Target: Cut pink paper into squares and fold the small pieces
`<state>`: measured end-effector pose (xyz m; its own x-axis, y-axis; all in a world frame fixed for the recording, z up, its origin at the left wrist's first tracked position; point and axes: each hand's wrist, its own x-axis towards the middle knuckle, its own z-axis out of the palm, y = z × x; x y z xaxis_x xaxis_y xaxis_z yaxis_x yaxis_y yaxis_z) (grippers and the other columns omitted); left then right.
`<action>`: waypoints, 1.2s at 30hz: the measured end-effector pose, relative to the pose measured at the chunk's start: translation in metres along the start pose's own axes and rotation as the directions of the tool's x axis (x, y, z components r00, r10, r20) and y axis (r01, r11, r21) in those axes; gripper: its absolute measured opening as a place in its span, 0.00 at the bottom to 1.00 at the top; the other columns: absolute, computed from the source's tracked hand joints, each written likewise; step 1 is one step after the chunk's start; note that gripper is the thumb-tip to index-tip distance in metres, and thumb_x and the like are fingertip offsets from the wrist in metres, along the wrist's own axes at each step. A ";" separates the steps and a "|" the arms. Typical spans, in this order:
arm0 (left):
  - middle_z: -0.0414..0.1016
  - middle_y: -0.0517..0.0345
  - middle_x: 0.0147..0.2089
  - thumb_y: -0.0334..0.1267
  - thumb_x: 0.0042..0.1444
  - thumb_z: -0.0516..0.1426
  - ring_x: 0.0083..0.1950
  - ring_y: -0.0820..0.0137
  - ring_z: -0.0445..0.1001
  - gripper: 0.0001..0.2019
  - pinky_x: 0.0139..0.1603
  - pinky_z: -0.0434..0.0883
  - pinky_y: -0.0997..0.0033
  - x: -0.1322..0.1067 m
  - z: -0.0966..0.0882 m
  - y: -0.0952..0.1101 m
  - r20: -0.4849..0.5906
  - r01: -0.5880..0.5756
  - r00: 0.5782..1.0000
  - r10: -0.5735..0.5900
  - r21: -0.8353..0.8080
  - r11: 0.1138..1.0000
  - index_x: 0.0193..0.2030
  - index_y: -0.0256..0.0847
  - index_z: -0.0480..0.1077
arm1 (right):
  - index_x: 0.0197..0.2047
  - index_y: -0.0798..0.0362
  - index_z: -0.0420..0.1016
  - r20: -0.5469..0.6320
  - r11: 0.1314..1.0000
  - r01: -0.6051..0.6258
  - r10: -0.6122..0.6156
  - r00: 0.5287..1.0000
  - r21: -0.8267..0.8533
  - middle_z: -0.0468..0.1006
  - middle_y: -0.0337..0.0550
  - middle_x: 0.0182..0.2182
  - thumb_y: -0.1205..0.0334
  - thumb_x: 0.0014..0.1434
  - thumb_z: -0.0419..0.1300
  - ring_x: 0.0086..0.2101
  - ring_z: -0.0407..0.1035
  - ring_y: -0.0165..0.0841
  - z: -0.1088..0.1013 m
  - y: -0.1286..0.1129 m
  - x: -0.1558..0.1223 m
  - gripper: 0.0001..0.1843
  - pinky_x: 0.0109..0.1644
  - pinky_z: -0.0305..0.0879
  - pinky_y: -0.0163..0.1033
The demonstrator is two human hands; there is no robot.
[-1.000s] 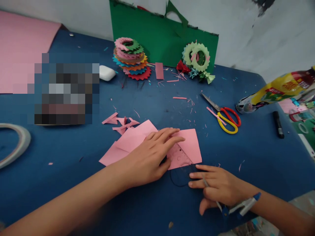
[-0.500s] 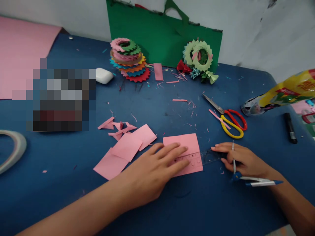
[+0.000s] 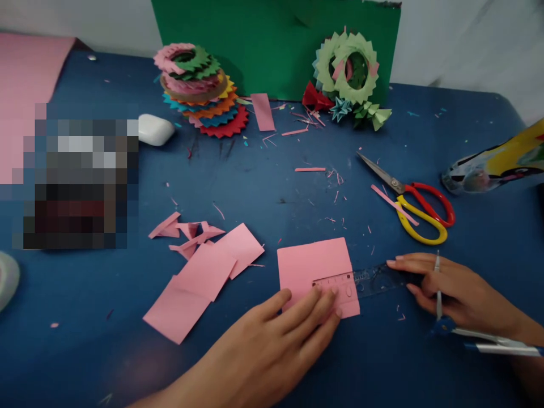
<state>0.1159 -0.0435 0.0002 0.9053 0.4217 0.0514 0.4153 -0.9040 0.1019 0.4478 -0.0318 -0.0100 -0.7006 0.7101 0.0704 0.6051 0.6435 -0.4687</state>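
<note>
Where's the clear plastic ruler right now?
The ruler is right of centre in the head view, partly over the flat pink paper sheet, its right end held by the right hand.

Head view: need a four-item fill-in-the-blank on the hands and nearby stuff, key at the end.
1. The left hand rests on a sheet that is ____ in colour.
2. The right hand, holding one end of the ruler, is closer to the scissors than the ____ hand is.
3. The scissors have one red handle and one ____ handle.
4. The board standing at the back is ____ in colour.

Missing words: pink; left; yellow; green.
</note>
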 end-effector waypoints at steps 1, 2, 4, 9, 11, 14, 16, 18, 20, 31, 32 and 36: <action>0.61 0.61 0.64 0.33 0.65 0.40 0.62 0.70 0.60 0.20 0.52 0.61 0.66 0.000 0.000 0.000 -0.001 -0.007 1.000 0.007 -0.004 1.000 0.60 0.43 0.62 | 0.27 0.51 0.62 0.005 1.000 -0.001 0.001 1.000 -0.002 0.73 0.43 0.49 0.70 0.56 0.55 0.50 0.67 0.37 0.000 0.000 -0.001 0.08 0.54 0.69 0.46; 0.61 0.61 0.64 0.33 0.65 0.41 0.62 0.70 0.60 0.20 0.52 0.61 0.66 -0.001 0.000 -0.001 0.002 -0.011 1.000 0.011 -0.008 1.000 0.60 0.42 0.62 | 0.27 0.51 0.62 0.011 1.000 -0.002 0.002 1.000 -0.005 0.73 0.43 0.50 0.70 0.56 0.55 0.50 0.67 0.37 -0.001 0.001 -0.001 0.08 0.54 0.69 0.46; 0.60 0.60 0.64 0.34 0.65 0.42 0.62 0.70 0.59 0.20 0.52 0.61 0.66 -0.001 0.000 -0.002 0.007 -0.013 1.000 0.013 -0.016 1.000 0.60 0.42 0.62 | 0.28 0.51 0.62 0.016 1.000 0.001 -0.001 1.000 -0.013 0.73 0.42 0.50 0.71 0.56 0.56 0.51 0.67 0.37 -0.001 0.001 -0.002 0.08 0.55 0.68 0.45; 0.60 0.59 0.64 0.36 0.63 0.45 0.63 0.69 0.58 0.20 0.51 0.63 0.68 -0.001 0.000 -0.003 0.003 -0.007 1.000 0.007 -0.041 0.999 0.61 0.43 0.61 | 0.27 0.50 0.62 0.021 1.000 -0.012 0.012 1.000 -0.027 0.73 0.46 0.49 0.74 0.55 0.57 0.50 0.68 0.37 -0.005 0.001 0.000 0.10 0.54 0.69 0.43; 0.60 0.59 0.65 0.37 0.62 0.46 0.63 0.68 0.58 0.20 0.50 0.63 0.68 -0.001 0.000 -0.003 0.009 -0.009 1.000 0.009 -0.050 0.999 0.61 0.42 0.61 | 0.27 0.50 0.61 0.013 1.000 -0.008 0.008 1.000 -0.007 0.74 0.46 0.49 0.74 0.55 0.57 0.50 0.68 0.37 -0.006 0.000 0.001 0.12 0.54 0.69 0.42; 0.60 0.59 0.64 0.37 0.62 0.46 0.63 0.68 0.58 0.20 0.50 0.63 0.67 0.000 0.001 -0.003 0.004 -0.008 1.000 0.008 -0.055 0.998 0.61 0.42 0.61 | 0.27 0.50 0.60 0.007 1.000 -0.017 0.017 1.000 0.016 0.74 0.46 0.49 0.75 0.55 0.57 0.50 0.68 0.38 -0.007 0.000 0.001 0.12 0.54 0.70 0.42; 0.61 0.60 0.64 0.36 0.63 0.44 0.63 0.69 0.58 0.20 0.51 0.63 0.67 0.000 0.001 -0.003 0.000 0.000 1.000 0.000 -0.051 0.999 0.60 0.42 0.62 | 0.28 0.50 0.61 0.012 1.000 -0.016 0.016 1.000 0.009 0.73 0.45 0.49 0.75 0.55 0.57 0.50 0.68 0.38 -0.007 0.000 0.001 0.11 0.54 0.69 0.43; 0.61 0.61 0.64 0.35 0.63 0.43 0.63 0.70 0.58 0.20 0.51 0.62 0.66 0.000 0.001 -0.003 -0.001 0.004 1.000 -0.004 -0.046 0.999 0.60 0.43 0.62 | 0.28 0.50 0.61 0.015 1.000 -0.014 0.014 1.000 -0.002 0.73 0.45 0.49 0.75 0.55 0.57 0.50 0.68 0.38 -0.007 0.000 0.000 0.11 0.55 0.69 0.43; 0.61 0.61 0.64 0.35 0.64 0.43 0.63 0.70 0.58 0.20 0.51 0.62 0.66 0.000 0.001 -0.003 -0.006 0.004 1.000 -0.005 -0.046 0.999 0.61 0.43 0.61 | 0.28 0.50 0.61 0.020 1.000 -0.010 0.011 1.000 -0.015 0.73 0.45 0.49 0.75 0.54 0.57 0.50 0.68 0.37 -0.007 -0.001 0.000 0.12 0.55 0.69 0.42; 0.61 0.61 0.64 0.34 0.64 0.42 0.63 0.69 0.57 0.20 0.52 0.61 0.64 -0.001 0.001 -0.003 -0.009 -0.001 1.000 0.000 -0.051 0.999 0.60 0.43 0.62 | 0.28 0.50 0.61 0.036 0.999 -0.032 0.034 0.999 -0.041 0.73 0.44 0.50 0.74 0.55 0.57 0.50 0.67 0.36 -0.008 -0.003 -0.001 0.11 0.54 0.69 0.41; 0.61 0.60 0.64 0.34 0.64 0.41 0.63 0.69 0.57 0.20 0.52 0.61 0.64 -0.001 0.001 -0.003 -0.012 -0.001 1.000 0.001 -0.051 0.999 0.60 0.42 0.62 | 0.28 0.50 0.61 0.036 0.999 -0.030 0.031 0.999 -0.043 0.73 0.44 0.50 0.74 0.56 0.56 0.50 0.67 0.35 -0.008 -0.003 -0.001 0.11 0.54 0.68 0.40; 0.61 0.60 0.64 0.35 0.65 0.41 0.63 0.69 0.57 0.20 0.52 0.60 0.65 0.000 0.000 -0.004 0.000 -0.011 1.000 0.011 -0.046 0.999 0.60 0.42 0.61 | 0.28 0.50 0.57 0.037 0.998 -0.050 0.051 0.998 -0.028 0.72 0.40 0.50 0.71 0.57 0.56 0.51 0.66 0.33 -0.007 -0.003 -0.002 0.11 0.55 0.67 0.40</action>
<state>0.1145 -0.0398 -0.0001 0.9098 0.4117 0.0525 0.4007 -0.9043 0.1471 0.4504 -0.0332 -0.0031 -0.6823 0.7309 0.0138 0.6497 0.6149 -0.4471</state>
